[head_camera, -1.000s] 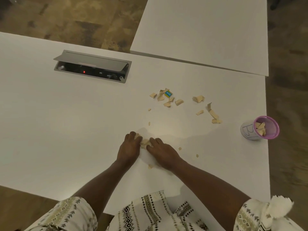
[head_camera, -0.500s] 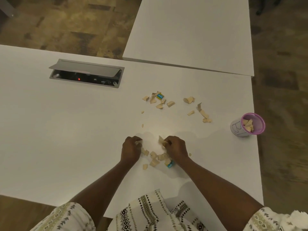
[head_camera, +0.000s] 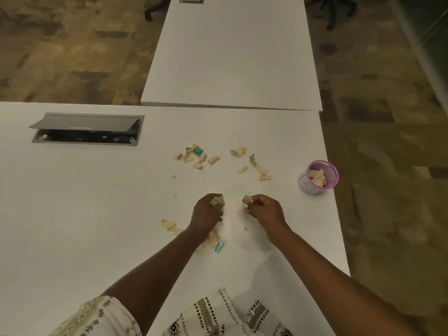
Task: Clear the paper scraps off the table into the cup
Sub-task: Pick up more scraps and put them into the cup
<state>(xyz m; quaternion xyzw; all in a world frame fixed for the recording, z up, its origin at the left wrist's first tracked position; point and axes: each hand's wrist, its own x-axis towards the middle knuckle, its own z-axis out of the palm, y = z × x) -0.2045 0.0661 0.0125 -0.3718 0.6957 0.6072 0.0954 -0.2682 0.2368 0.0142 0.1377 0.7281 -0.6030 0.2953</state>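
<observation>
Since half a second ago your hands have parted and lifted off the pile, so each carries a load toward the cup [head_camera: 317, 177]. Your left hand [head_camera: 207, 213] is fisted on paper scraps [head_camera: 217, 200]; loose scraps [head_camera: 168, 224] lie beside it. Your right hand [head_camera: 264, 209] pinches a scrap, probably several.

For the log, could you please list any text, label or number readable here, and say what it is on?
None can be read.
Cup: dark line marks on its white side, not legible as letters.
Blue scrap: print too blurred.
Blue scrap by the left hand: too small.
</observation>
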